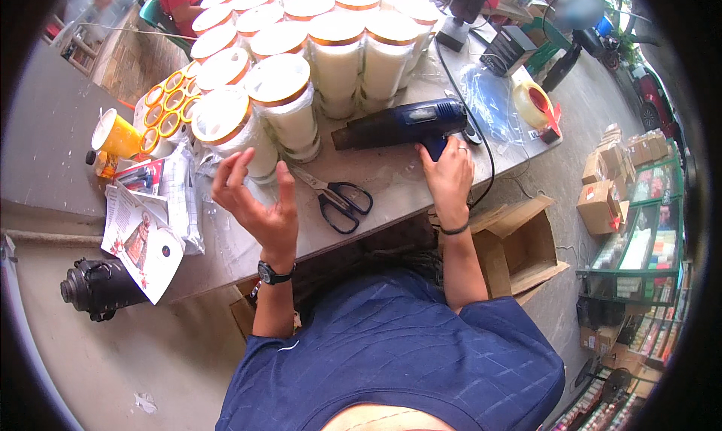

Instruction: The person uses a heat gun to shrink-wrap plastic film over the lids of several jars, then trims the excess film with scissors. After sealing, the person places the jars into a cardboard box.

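Note:
My right hand (449, 171) is wrapped round the handle of a dark blue heat gun (402, 125), whose nozzle points left over the table. My left hand (259, 201) is raised with fingers apart and nothing in it. Just beyond its fingertips stand tall white cylinders (286, 111) with gold-rimmed tops, wrapped in clear film. The nearest front-left cylinder (226, 122) is partly hidden by my left fingers. Between my hands a pair of black-handled scissors (338, 199) lies on the table, blades toward the cylinders.
Small gold-rimmed cups (173, 100), a yellow cup (116, 134) and a printed card (143, 239) are at the table's left. Clear tape (532, 104) sits at the right edge, near the heat gun's cord (489, 149). An opened cardboard box (519, 247) stands below. Another person (180, 2) sits beyond.

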`<state>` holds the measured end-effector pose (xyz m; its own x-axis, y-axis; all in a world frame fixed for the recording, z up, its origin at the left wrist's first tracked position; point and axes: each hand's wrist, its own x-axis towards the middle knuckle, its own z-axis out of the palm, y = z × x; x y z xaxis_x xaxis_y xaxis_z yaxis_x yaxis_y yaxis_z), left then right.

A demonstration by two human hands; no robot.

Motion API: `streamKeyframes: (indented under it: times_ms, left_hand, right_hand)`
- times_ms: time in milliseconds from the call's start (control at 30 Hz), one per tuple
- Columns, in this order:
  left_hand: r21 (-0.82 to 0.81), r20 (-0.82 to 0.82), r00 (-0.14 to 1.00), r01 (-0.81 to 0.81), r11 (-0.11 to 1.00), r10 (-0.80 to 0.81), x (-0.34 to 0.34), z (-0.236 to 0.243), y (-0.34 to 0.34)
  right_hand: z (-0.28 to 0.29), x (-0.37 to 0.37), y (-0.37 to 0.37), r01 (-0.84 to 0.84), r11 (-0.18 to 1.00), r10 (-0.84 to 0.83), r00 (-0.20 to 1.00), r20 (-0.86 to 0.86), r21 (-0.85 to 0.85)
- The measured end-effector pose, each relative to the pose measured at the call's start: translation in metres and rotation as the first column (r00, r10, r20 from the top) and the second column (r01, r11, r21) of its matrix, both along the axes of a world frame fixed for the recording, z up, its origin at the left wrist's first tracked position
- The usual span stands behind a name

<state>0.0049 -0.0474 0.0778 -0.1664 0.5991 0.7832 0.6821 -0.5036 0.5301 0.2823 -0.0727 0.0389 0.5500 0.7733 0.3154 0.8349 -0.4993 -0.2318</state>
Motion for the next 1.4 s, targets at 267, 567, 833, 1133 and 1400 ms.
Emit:
streamKeyframes:
  times_ms: [267, 567, 833, 1133, 1400]
  left_hand:
    - [-0.034, 0.004, 0.966, 0.259, 0.965, -0.259, 0.046, 0.008, -0.005]
    - [-0.043, -0.009, 0.980, 0.196, 0.980, -0.197, 0.037, 0.007, -0.003]
    - [-0.058, 0.038, 0.958, 0.286, 0.956, -0.284, 0.050, 0.004, -0.005]
    - [-0.080, -0.041, 0.883, 0.464, 0.882, -0.468, 0.082, 0.010, -0.009]
    - [-0.114, -0.025, 0.864, 0.497, 0.860, -0.503, 0.092, 0.008, -0.005]
  right_hand:
    - [-0.001, -0.001, -0.002, -0.039, 0.999, 0.038, 0.998, -0.040, -0.007]
    - [-0.006, 0.000, -0.004, -0.070, 0.994, 0.073, 0.997, -0.035, 0.082]
    - [-0.007, 0.001, -0.002, -0.054, 0.996, 0.057, 0.998, -0.038, 0.078]
    - [-0.006, -0.005, -0.001, -0.025, 0.999, 0.027, 0.997, -0.076, 0.027]
    - [0.001, -0.006, -0.004, -0.018, 1.000, 0.018, 0.997, -0.077, -0.001]
